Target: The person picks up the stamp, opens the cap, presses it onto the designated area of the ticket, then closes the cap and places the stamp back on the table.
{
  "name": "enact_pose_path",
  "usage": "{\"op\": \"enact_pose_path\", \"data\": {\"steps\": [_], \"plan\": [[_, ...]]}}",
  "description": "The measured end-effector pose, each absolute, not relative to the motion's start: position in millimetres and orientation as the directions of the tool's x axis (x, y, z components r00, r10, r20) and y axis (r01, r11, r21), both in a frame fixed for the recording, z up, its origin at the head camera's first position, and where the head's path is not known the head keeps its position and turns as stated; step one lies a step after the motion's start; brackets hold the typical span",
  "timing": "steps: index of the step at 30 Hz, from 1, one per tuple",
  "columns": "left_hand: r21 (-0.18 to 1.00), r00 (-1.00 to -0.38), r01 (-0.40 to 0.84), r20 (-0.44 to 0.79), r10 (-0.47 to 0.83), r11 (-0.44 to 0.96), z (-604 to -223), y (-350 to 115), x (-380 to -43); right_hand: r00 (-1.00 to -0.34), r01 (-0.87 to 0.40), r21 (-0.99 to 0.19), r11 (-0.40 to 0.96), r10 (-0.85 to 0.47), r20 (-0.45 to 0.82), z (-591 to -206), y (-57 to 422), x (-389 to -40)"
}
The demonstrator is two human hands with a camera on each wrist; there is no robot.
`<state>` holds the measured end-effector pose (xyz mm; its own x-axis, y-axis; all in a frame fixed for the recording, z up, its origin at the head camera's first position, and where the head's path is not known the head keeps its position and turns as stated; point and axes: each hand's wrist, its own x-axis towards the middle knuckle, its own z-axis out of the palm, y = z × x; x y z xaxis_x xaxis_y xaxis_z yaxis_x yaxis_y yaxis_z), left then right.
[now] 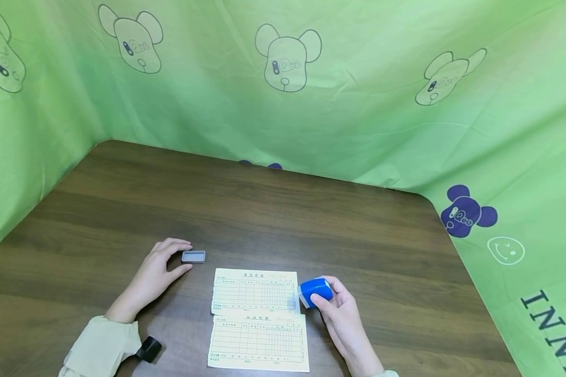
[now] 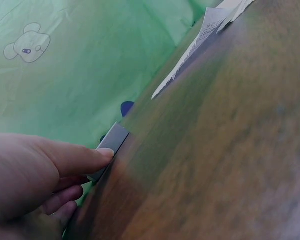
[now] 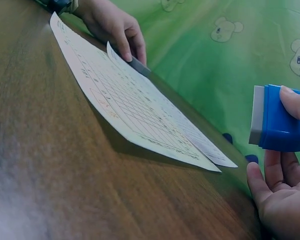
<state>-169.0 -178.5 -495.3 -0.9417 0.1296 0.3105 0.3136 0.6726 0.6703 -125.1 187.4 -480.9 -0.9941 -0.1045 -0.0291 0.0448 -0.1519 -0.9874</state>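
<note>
My right hand (image 1: 343, 319) grips a blue self-inking stamp (image 1: 315, 289) between thumb and fingers, tilted with its pale face toward the left. In the right wrist view the stamp (image 3: 285, 120) is up off the table, its light grey base (image 3: 257, 116) uncovered. My left hand (image 1: 158, 269) rests by a small grey stamp cap (image 1: 194, 256), thumb and fingers spread on either side of its left end. The left wrist view has the thumb overlapping the cap (image 2: 114, 138). Two printed form slips, an upper one (image 1: 254, 290) and a lower one (image 1: 258, 343), lie between the hands.
A brown wooden table (image 1: 245, 209) carries everything. Green printed cloth (image 1: 358, 131) hangs along its back and sides. A black device (image 1: 149, 349) is strapped at the left wrist. In the right wrist view the slips' edges curl up from the wood.
</note>
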Motion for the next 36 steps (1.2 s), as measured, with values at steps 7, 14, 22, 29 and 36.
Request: {"op": "enact_pose_path", "data": {"steps": [7,14,22,29,36], "plan": [[0.673,-0.941,0.315,0.314,0.128,0.669,-495,-178,-170,-0.994,0.007,-0.988,-0.151,-0.110,0.010,-483,187,-125],[0.687,-0.932,0.319,0.353,0.084,0.653,-496,-176,-171,-0.993,-0.006,-0.989,-0.145,-0.117,0.023,-483,188,-124],[0.763,-0.949,0.282,0.309,0.054,0.581,-488,-167,-161,-0.991,-0.013,-0.989,-0.147,-0.126,0.032,-484,186,-124],[0.792,-0.930,0.362,0.342,0.132,0.491,-485,-156,-155,-0.992,-0.002,-0.989,-0.147,-0.123,0.021,-484,185,-125],[0.813,-0.912,0.408,0.376,0.160,0.415,-486,-154,-155,-0.992,-0.004,-0.989,-0.149,-0.128,0.023,-486,186,-125]]}}
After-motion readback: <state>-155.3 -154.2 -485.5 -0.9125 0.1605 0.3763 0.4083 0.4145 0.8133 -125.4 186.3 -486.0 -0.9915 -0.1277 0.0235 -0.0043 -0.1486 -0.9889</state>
